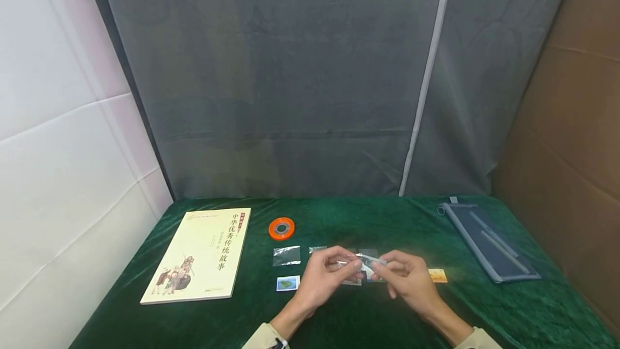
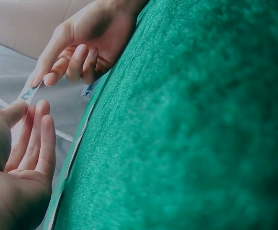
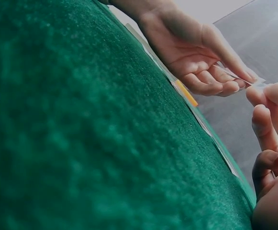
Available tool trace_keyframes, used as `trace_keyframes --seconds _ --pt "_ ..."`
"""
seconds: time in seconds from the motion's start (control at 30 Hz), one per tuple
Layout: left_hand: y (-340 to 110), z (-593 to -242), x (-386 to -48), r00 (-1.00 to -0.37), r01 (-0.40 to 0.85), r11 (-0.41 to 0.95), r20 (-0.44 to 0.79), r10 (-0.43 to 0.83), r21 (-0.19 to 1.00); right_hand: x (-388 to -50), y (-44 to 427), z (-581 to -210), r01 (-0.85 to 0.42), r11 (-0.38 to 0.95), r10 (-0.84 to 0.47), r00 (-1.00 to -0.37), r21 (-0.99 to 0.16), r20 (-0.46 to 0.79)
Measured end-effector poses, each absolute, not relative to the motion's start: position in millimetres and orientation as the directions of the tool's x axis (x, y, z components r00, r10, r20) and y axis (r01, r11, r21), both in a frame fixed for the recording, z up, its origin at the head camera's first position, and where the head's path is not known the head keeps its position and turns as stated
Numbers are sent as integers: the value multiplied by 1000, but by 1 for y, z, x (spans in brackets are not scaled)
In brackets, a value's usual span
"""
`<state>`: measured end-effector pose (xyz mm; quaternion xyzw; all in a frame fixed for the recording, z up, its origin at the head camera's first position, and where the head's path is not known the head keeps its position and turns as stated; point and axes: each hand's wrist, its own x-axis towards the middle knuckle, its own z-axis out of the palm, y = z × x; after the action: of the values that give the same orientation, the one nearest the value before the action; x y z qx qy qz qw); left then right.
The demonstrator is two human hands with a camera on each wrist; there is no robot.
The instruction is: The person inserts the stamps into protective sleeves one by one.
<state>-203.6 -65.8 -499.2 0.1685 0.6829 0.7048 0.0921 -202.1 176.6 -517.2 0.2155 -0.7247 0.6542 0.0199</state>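
Above the green cloth, both hands meet at a small clear sleeve. My left hand pinches its left side between thumb and fingers. A small bluish stamp-like piece is pinched by my right hand, at the sleeve's edge. In the left wrist view the thin clear piece spans the two thumbs; how far one lies inside the other cannot be told. Below the hands, partly hidden, other small cards and sleeves lie on the cloth.
A cream book lies at left, an orange tape roll at centre back. A clear sleeve lies above a green-blue stamp. Right of the hands are an orange stamp and a dark zip pouch. Fabric walls surround the table.
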Motion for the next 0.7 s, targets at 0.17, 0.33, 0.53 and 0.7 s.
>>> trace_keyframes --seconds 0.17,0.33,0.53,0.7 --pt "-66 -499 -204 -928 105 -23 106 356 994 -202 178 -518 -343 35 -296 -901 -939 318" --pt "-65 -500 -204 -928 112 -15 110 355 994 -203 178 -519 -352 19 -307 -893 -936 329" --pt "-66 -499 -204 -919 101 -45 110 379 994 -202 177 -518 -349 5 -318 -889 -937 330" --pt "-65 -499 -203 -916 105 -43 113 386 994 -202 178 -518 -347 1 -326 -887 -938 328"
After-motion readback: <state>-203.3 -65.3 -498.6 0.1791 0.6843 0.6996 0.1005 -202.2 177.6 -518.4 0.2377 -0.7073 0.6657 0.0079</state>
